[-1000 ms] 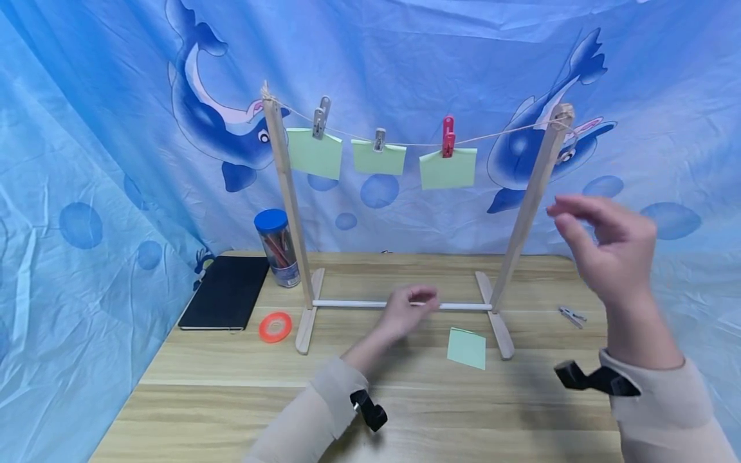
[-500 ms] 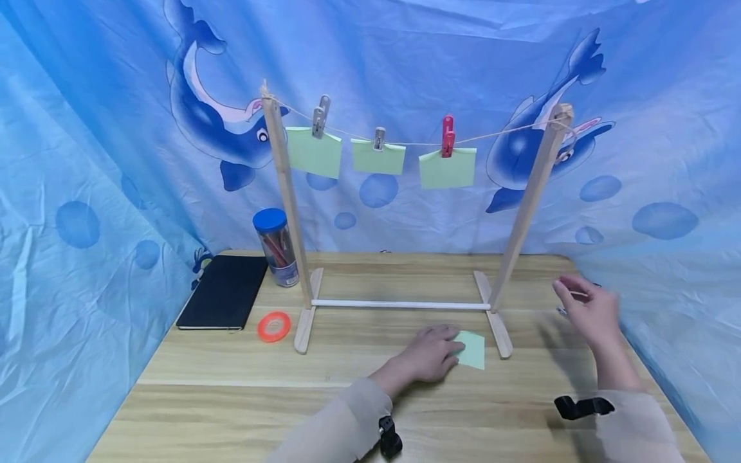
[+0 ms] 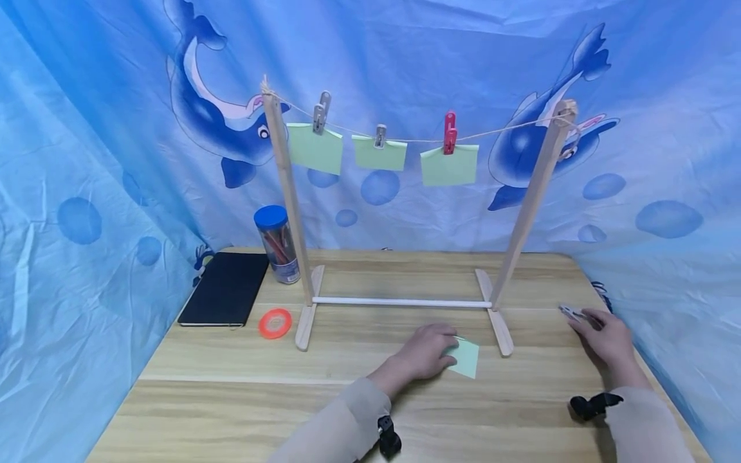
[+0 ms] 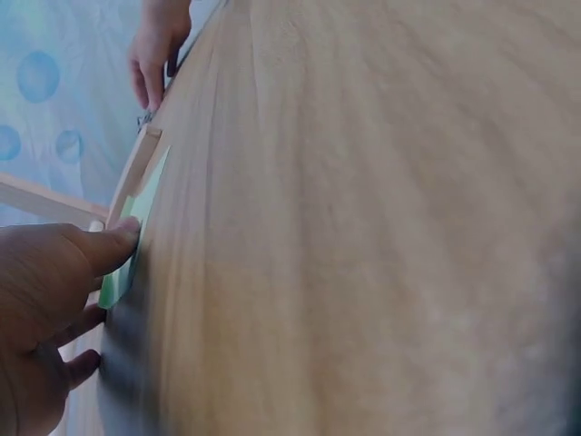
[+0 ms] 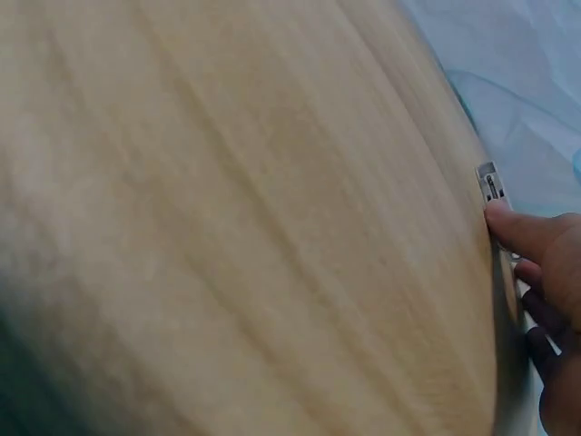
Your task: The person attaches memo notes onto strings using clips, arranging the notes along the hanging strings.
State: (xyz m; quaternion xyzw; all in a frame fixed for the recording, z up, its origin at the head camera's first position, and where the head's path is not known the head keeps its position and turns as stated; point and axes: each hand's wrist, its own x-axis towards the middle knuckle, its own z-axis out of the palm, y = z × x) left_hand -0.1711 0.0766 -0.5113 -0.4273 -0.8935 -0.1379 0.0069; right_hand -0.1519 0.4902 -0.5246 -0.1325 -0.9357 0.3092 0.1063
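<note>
My left hand (image 3: 425,352) pinches the left edge of a light green sticky note (image 3: 466,360) low over the table; in the left wrist view the thumb lies on the note (image 4: 150,195), whose far corner tilts up. At the table's right side my right hand (image 3: 610,339) holds a small grey clothespin (image 3: 568,312) between thumb and fingers. The right wrist view shows the thumb against the clothespin (image 5: 490,182), the other fingers partly out of sight. Three green notes (image 3: 450,167) hang from a string, held by two grey clothespins (image 3: 379,137) and a red clothespin (image 3: 449,133).
A wooden stand with a left post (image 3: 285,193), a right post (image 3: 532,199) and a white crossbar (image 3: 399,302) stands behind my hands. To the left are a black notebook (image 3: 224,289), a blue-lidded jar (image 3: 278,247) and an orange tape roll (image 3: 274,323). A blue curtain (image 3: 417,64) surrounds the table.
My left hand has moved right and taken hold of the green note, shifting it slightly nearer. My right hand has come down from the air to the grey clothespin and grips it.
</note>
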